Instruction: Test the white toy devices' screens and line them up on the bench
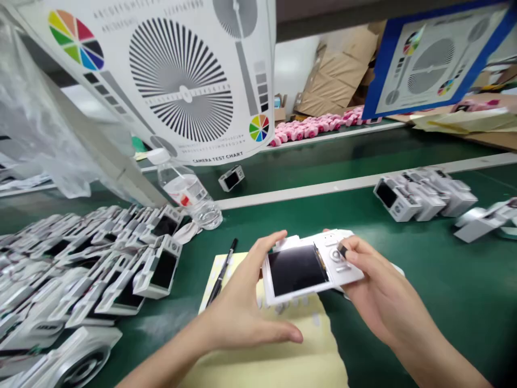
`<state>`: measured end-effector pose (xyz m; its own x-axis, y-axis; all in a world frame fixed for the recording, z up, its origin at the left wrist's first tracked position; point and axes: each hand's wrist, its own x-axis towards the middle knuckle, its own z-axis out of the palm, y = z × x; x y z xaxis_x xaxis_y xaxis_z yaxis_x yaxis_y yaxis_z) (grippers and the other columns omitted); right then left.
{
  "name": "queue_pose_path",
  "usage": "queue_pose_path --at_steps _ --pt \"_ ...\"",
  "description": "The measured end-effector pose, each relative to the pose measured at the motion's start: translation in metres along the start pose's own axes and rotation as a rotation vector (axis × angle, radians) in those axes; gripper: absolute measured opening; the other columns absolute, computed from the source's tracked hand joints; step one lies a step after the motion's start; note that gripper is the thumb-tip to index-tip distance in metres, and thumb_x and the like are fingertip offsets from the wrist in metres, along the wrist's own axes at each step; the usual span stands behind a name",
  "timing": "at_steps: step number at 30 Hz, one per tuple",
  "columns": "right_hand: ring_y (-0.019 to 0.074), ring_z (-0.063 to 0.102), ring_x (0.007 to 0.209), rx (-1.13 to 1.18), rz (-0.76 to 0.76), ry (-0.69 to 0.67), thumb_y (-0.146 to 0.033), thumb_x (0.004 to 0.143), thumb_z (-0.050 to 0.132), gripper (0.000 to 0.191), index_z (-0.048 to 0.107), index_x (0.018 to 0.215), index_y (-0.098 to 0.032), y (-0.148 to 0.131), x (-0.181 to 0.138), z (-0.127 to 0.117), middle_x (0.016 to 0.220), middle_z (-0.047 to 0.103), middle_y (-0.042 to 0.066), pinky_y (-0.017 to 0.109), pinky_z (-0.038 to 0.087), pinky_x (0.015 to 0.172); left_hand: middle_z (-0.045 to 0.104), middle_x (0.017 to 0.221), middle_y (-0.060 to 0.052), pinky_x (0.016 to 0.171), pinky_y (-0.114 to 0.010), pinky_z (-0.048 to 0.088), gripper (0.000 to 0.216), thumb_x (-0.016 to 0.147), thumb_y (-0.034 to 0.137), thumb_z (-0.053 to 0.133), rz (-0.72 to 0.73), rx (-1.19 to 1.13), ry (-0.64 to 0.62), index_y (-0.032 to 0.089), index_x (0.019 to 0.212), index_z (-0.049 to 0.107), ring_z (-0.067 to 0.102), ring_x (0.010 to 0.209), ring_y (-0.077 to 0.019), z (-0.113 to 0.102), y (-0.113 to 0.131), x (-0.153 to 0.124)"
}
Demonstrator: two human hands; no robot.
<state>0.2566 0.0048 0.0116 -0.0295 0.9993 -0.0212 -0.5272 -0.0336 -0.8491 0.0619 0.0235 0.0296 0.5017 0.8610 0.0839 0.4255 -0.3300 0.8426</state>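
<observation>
A white digital camera with a dark screen hangs tilted over a yellow paper sheet. My right hand grips its right end, thumb beside the round button pad. At that thumb's tip shows a small dark piece, too small to name. My left hand is open around the camera's left edge, index finger raised near the top corner and thumb stretched out below. Whether its hidden fingers touch the camera I cannot tell. A black pen lies on the paper, left of the camera.
Many white cameras are packed at left, beside a plastic bottle. More cameras stand in a row at right. One small camera sits beyond the pale rail. A camera test chart hangs ahead.
</observation>
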Motion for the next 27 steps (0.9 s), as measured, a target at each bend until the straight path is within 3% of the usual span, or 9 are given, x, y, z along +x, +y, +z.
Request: queue_pose_path --at_steps 4,7,9,12,20,23,27 --pt "0.0161 0.061 0.068 -0.085 -0.001 -0.073 -0.033 0.076 0.055 0.014 0.057 0.068 -0.022 0.011 -0.011 0.001 0.093 0.061 0.006 0.026 0.052 0.053 0.046 0.119 -0.009 0.089 -0.043 0.045 0.08 0.063 0.036 0.068 0.138 0.237 0.15 0.028 0.13 0.024 0.052 0.102 -0.0273 0.004 -0.01 -0.024" --pt "0.022 0.064 0.086 -0.131 -0.029 0.005 -0.032 0.077 0.055 0.009 0.06 0.072 -0.025 0.013 -0.016 -0.002 0.118 0.056 0.005 0.027 0.056 0.057 0.053 0.11 -0.008 0.081 -0.039 0.05 0.072 0.065 0.044 0.065 0.175 0.173 0.15 0.026 0.126 0.031 0.056 0.091 -0.0252 0.002 -0.014 -0.023" --pt "0.0231 0.061 0.097 -0.161 -0.035 0.052 -0.03 0.078 0.054 0.009 0.061 0.074 -0.027 0.012 -0.018 -0.002 0.124 0.054 0.005 0.027 0.057 0.063 0.055 0.107 -0.007 0.077 -0.037 0.051 0.068 0.065 0.046 0.063 0.156 0.128 0.145 0.027 0.123 0.034 0.058 0.088 -0.024 0.0 -0.013 -0.021" --pt "0.0229 0.059 0.102 -0.209 -0.035 0.068 -0.03 0.081 0.05 0.011 0.061 0.077 -0.027 0.012 -0.02 -0.002 0.122 0.055 0.005 0.025 0.057 0.065 0.057 0.105 -0.006 0.074 -0.036 0.052 0.066 0.064 0.046 0.065 0.127 0.107 0.15 0.027 0.121 0.037 0.058 0.085 -0.0237 -0.002 -0.01 -0.02" --pt "0.0205 0.065 0.085 -0.281 -0.085 0.079 -0.028 0.082 0.048 0.011 0.058 0.078 -0.028 0.016 -0.02 -0.009 0.115 0.06 0.004 0.025 0.056 0.057 0.055 0.103 -0.006 0.073 -0.038 0.053 0.07 0.061 0.035 0.069 0.137 0.117 0.134 0.028 0.121 0.036 0.057 0.086 -0.0247 -0.002 -0.004 -0.02" --pt "0.0185 0.064 0.083 -0.298 -0.171 0.12 -0.026 0.084 0.046 0.011 0.057 0.08 -0.028 0.018 -0.021 -0.006 0.113 0.06 0.004 0.025 0.056 0.056 0.051 0.11 -0.007 0.075 -0.039 0.053 0.072 0.06 0.027 0.07 0.131 0.083 0.1 0.031 0.122 0.033 0.056 0.093 -0.026 0.0 -0.003 -0.02" --pt "0.0205 0.058 0.098 -0.37 -0.359 0.168 -0.021 0.084 0.043 0.013 0.054 0.085 -0.029 0.027 -0.023 0.003 0.11 0.058 0.003 0.034 0.055 0.073 0.05 0.114 -0.009 0.073 -0.042 0.054 0.075 0.063 0.035 0.068 0.076 -0.159 0.058 0.03 0.125 0.026 0.055 0.098 -0.0299 0.01 -0.006 -0.022"
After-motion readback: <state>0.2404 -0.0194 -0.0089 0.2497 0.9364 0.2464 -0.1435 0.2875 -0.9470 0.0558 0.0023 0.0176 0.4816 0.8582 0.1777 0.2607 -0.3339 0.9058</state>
